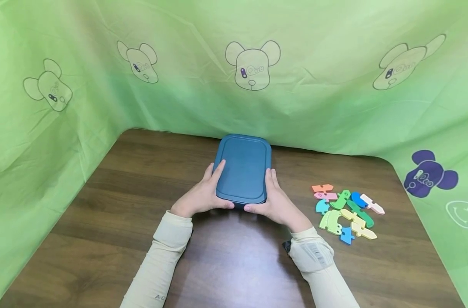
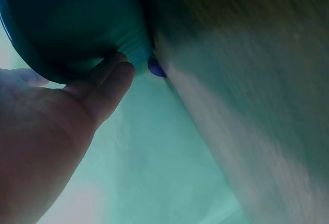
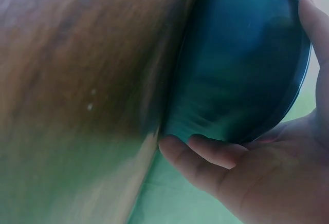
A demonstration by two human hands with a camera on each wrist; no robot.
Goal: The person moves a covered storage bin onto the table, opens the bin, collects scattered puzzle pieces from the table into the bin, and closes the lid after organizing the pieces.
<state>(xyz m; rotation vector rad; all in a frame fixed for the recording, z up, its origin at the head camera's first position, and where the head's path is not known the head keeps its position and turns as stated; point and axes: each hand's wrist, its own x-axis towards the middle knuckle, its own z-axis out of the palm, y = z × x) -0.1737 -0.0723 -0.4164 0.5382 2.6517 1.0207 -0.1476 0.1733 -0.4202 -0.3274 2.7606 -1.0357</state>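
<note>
A dark blue lidded storage box lies flat at the far middle of the wooden table, close to the green cloth. My left hand grips its front left corner, thumb along the front edge and fingers on the left side. Around the front right corner, my right hand mirrors that hold, its fingers along the right side. In the left wrist view, bent fingers press the box's side wall. The right wrist view has fingertips low on the opposite wall, near the tabletop.
Several colourful flat puzzle pieces lie in a loose cluster to the right of my right hand. Green cloth printed with bear heads hangs behind and beside the wooden table.
</note>
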